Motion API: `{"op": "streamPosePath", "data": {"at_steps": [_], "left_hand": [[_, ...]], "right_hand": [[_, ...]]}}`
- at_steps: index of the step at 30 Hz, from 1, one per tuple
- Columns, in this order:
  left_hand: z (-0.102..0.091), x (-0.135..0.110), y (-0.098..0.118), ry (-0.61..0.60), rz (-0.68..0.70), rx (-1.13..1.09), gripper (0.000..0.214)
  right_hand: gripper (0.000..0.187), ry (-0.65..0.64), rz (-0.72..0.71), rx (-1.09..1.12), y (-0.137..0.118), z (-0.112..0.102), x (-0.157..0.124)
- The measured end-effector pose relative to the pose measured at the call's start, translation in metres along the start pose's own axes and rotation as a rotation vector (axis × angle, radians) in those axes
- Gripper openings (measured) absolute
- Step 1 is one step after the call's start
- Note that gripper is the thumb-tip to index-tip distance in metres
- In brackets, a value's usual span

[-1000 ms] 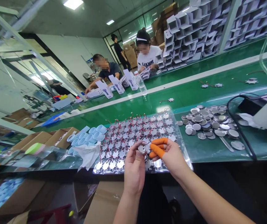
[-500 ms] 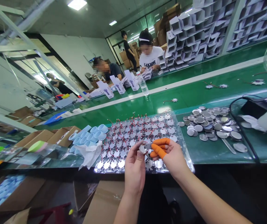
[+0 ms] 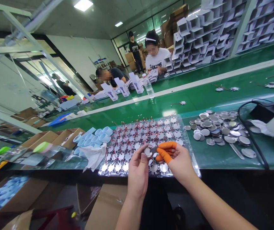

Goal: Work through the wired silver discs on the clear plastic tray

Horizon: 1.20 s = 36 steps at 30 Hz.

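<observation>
You are pinching a small round metal disc between the thumb and fingers of your left hand. Your right hand, wearing orange finger cots, is working just beside it; what it grips is too small to tell. Both hands are hovering over wired star-shaped boards on a clear plastic sheet.

The left hand holds a small metal disc just beside the right hand, above wired star boards.
</observation>
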<state>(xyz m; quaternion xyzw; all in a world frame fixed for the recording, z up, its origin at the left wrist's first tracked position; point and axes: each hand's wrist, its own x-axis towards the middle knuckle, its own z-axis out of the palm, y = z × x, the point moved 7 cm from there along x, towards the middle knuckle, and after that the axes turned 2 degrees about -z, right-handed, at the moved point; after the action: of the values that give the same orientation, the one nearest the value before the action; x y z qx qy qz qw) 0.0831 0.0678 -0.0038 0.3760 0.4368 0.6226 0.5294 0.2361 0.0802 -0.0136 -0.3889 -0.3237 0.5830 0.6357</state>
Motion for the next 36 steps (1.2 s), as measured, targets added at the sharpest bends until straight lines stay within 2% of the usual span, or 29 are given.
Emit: {"op": "streamPosePath", "data": {"at_steps": [8,18,27,36], "left_hand": [[-0.001,0.001,-0.002,0.007,-0.035,-0.025,0.036],[0.006,0.003,0.008,-0.106,-0.068,-0.038,0.032],[-0.001,0.006,0.002,-0.006,0.037,0.157,0.03],[-0.005,0.012,-0.004,0.047,0.044,0.2,0.027]], "right_hand": [[0.035,-0.001,-0.019,-0.012,-0.001,0.001,-0.002],[0.031,0.003,-0.045,-0.081,-0.004,-0.001,-0.003],[0.027,-0.039,-0.083,-0.166,0.001,0.0,-0.004],[0.027,-0.021,-0.044,-0.147,0.01,0.002,-0.003]]}}
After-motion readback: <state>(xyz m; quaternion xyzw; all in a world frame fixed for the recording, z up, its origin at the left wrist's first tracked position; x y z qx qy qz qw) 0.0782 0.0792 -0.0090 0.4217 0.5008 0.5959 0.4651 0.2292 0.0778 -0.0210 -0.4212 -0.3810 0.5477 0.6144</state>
